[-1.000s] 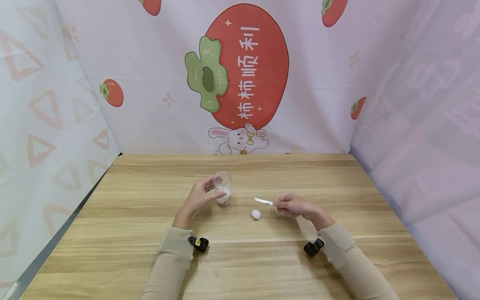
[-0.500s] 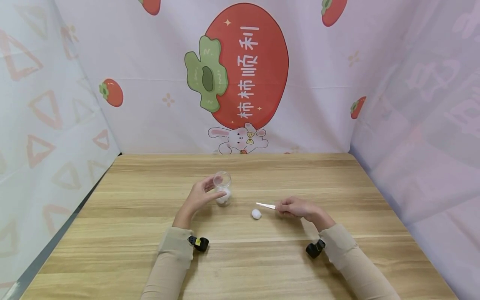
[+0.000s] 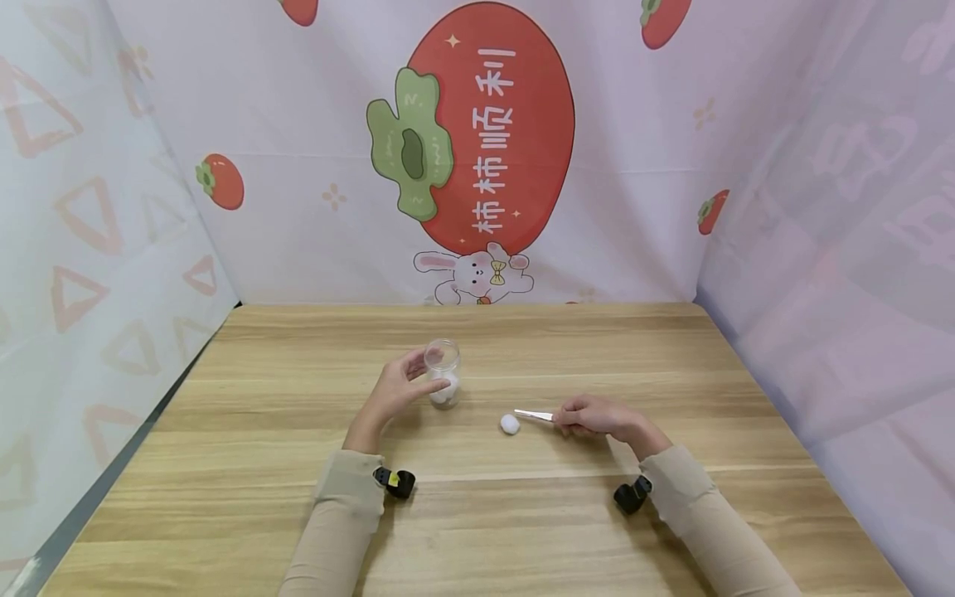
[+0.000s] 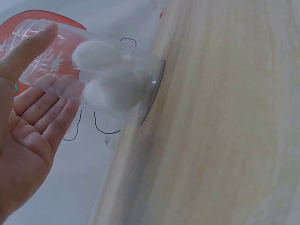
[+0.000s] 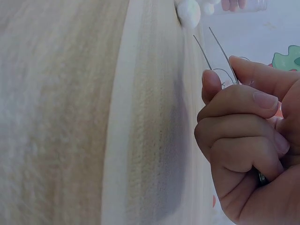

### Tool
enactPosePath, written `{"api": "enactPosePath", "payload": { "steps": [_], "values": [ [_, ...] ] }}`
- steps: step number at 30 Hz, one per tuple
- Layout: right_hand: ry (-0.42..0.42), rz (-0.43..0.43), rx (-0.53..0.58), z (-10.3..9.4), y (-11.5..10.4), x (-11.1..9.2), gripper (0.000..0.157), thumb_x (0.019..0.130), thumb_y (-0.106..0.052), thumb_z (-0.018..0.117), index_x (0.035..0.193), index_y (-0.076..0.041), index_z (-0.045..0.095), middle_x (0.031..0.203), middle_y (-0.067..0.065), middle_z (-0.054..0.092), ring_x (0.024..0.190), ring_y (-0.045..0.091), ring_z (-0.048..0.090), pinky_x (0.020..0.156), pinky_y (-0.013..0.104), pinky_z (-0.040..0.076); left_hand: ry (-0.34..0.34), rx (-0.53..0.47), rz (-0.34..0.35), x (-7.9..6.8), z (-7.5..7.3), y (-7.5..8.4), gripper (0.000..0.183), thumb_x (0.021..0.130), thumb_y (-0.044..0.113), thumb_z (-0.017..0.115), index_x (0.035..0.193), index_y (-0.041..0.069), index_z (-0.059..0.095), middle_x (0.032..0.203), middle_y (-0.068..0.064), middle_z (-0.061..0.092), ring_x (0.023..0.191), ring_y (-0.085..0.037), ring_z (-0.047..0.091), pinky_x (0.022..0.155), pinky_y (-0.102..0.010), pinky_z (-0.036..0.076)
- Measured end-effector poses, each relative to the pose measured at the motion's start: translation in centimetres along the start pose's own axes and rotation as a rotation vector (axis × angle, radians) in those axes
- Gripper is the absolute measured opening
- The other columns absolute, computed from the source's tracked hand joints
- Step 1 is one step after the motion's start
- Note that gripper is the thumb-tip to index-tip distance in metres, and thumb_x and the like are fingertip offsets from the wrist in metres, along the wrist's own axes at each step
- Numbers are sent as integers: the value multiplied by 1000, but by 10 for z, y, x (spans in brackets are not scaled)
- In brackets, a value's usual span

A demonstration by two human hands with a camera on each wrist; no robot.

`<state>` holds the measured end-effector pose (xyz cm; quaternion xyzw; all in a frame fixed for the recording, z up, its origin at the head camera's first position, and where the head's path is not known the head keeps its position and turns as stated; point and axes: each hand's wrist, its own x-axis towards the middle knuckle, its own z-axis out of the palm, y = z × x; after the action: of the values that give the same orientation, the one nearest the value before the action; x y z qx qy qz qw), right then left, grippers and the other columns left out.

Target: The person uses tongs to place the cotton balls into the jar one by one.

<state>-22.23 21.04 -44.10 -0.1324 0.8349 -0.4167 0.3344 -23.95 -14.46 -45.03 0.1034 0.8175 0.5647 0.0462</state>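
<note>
My left hand (image 3: 395, 391) holds a clear jar (image 3: 443, 356) upright on the table, thumb on one side and fingers on the other. White cotton balls (image 4: 115, 84) lie in the lower part of this jar, seen through its wall in the left wrist view. My right hand (image 3: 597, 417) grips metal tweezers (image 3: 533, 415) with its fingers curled. The two tweezer prongs (image 5: 223, 55) stand apart with nothing between them, pointing toward a single cotton ball (image 3: 510, 424) on the table. In the head view their tips are right by its upper right edge.
The wooden table (image 3: 477, 531) runs back to a white printed cloth (image 3: 298, 232). Cloth also hangs along the left and right sides. Black wrist cameras (image 3: 630, 495) sit on both sleeves.
My right hand has shifted slightly nearer to me and to the right, bringing the tweezer tips down beside the loose cotton ball. My left hand and the jar stay put.
</note>
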Motion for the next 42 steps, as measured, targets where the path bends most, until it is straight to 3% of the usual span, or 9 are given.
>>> {"api": "enactPosePath", "payload": {
  "steps": [24, 42],
  "values": [
    [-27, 17, -61, 4, 2, 5, 31, 96, -30, 57, 76, -6, 57, 54, -7, 37, 50, 7, 31, 48, 17, 26, 3, 10, -2, 0, 0, 1, 70, 80, 25, 79, 140, 6, 47, 141, -15, 56, 134, -34, 50, 116, -44, 43],
    [-52, 62, 24, 5, 4, 13, 30, 97, -23, 56, 72, -7, 55, 51, -10, 35, 45, 3, 26, 43, 14, 22, 5, -1, 6, 1, 0, 0, 68, 80, 27, 79, 139, 9, 50, 139, -12, 58, 135, -32, 50, 117, -43, 41]
  ]
}}
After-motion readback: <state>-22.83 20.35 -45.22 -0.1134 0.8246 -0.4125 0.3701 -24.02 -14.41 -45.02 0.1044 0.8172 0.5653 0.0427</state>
